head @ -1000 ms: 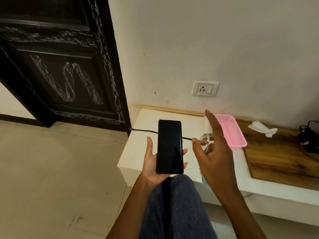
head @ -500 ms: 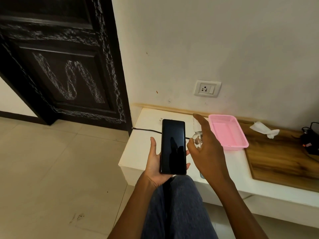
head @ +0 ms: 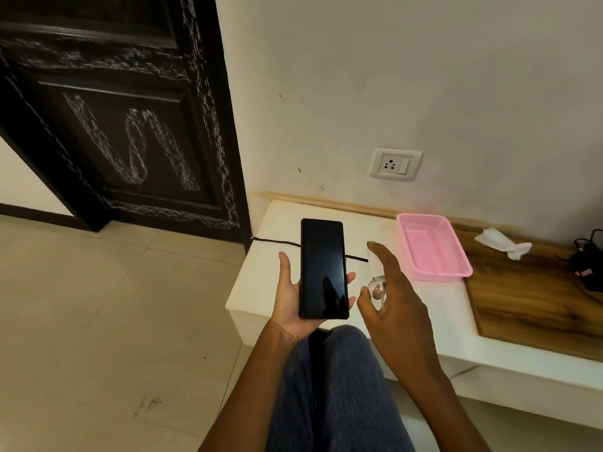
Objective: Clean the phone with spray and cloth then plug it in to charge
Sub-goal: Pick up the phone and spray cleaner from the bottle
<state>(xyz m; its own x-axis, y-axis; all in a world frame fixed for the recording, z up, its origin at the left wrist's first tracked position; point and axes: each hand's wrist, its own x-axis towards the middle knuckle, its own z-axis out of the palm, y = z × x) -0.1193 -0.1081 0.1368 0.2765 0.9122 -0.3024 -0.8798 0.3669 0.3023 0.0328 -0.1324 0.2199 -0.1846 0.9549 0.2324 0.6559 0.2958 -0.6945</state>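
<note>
My left hand (head: 292, 298) holds a black phone (head: 323, 269) flat on its palm, dark screen up, above the white ledge (head: 261, 288). Just right of it, my right hand (head: 394, 308) grips a small clear spray bottle (head: 377, 285), mostly hidden behind the fingers, with the index finger raised over its top. A black charging cable (head: 277, 242) lies across the ledge behind the phone. A crumpled white cloth (head: 502, 244) rests on the wooden board (head: 535, 298) to the right. A white wall socket (head: 395, 163) sits above the ledge.
An empty pink basket (head: 434, 252) stands on the ledge beside the board. A black charger or device (head: 589, 265) lies at the far right edge. A dark carved door (head: 124, 125) is on the left, tiled floor (head: 98, 321) below. My knees in jeans (head: 332, 386) are under the hands.
The right hand with the bottle moved toward the phone half a second ago, then drew slightly back to the right. The index finger went down on the bottle top and has lifted again.
</note>
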